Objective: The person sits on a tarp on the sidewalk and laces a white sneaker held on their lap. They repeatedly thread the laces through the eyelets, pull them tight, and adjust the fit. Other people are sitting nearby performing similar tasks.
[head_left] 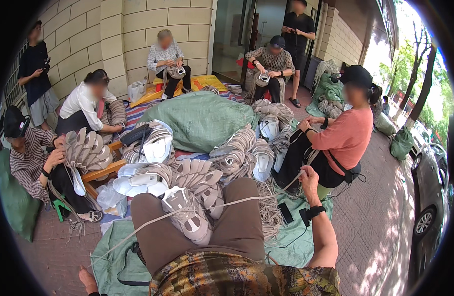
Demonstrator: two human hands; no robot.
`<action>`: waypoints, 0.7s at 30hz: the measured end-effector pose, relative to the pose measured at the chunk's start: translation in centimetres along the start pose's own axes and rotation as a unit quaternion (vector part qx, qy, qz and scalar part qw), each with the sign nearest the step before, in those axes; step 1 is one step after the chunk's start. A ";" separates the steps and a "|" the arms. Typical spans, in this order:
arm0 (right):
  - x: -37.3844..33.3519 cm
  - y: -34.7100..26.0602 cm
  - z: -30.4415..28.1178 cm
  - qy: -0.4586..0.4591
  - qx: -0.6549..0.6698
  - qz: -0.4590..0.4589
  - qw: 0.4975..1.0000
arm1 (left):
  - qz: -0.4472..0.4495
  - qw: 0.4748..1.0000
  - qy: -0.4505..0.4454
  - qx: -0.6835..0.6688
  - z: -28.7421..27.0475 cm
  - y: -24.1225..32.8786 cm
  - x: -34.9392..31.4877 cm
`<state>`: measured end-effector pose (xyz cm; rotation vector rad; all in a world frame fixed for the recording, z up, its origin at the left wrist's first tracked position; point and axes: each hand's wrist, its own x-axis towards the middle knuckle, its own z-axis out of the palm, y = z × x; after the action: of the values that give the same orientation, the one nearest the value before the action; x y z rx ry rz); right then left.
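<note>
Between my thighs rests a beige-and-white shoe upper (193,223), its toe toward me. A long beige shoelace (138,230) runs through its eyelets and stretches out to both sides. My right hand (310,180), raised at the right beside the person in the coral top, is closed on one length of the lace. Low at the left edge, my left hand (88,279) is drawn far out, its fingers pinched at the lace's other length. Part of that hand is cut off by the dark rim of the picture.
Fanned stacks of shoe uppers (232,148) lie ahead around a big green sack (197,121). A heap of loose laces (267,217) and a black phone (285,212) lie right of my knee. Several seated people handle uppers around me. A wooden stool (104,171) stands left.
</note>
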<state>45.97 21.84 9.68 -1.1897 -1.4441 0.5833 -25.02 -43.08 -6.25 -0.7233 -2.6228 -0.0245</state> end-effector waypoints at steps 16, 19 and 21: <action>-9.1 -9.9 15.4 -0.367 0.105 0.021 0.924 | -0.012 0.999 -0.050 0.017 -0.4 -2.2 -1.6; -10.9 -9.7 19.3 -0.448 0.112 0.013 0.887 | -0.076 0.995 -0.058 -0.018 -2.1 -0.2 -1.4; -12.1 -8.3 22.1 -0.488 0.129 0.001 0.863 | -0.083 0.994 -0.019 -0.061 -3.2 1.0 -0.8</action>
<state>20.94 13.66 5.93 -0.6630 -2.0943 1.4692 -22.64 -43.02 -3.75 -0.5485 -2.7301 -0.2238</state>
